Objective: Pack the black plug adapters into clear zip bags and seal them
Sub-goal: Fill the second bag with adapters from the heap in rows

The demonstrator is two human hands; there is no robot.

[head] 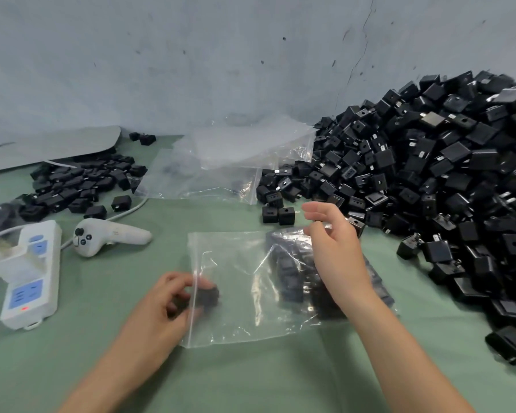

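Note:
A clear zip bag point(239, 293) lies flat on the green table in front of me, its mouth facing left. Several black plug adapters point(292, 281) fill its right end. My left hand point(161, 308) grips one blurred black adapter point(209, 293) just inside the bag's mouth. My right hand point(331, 245) hovers over the bag's far right corner, thumb and fingers pinched at the bag's far edge; exactly what they pinch is hard to tell.
A huge heap of loose black adapters point(429, 174) covers the right side, against the wall. A smaller heap point(78, 183) lies far left. Empty clear bags point(236, 162) sit behind. A white power strip point(27, 272) and white controller point(111, 236) lie left.

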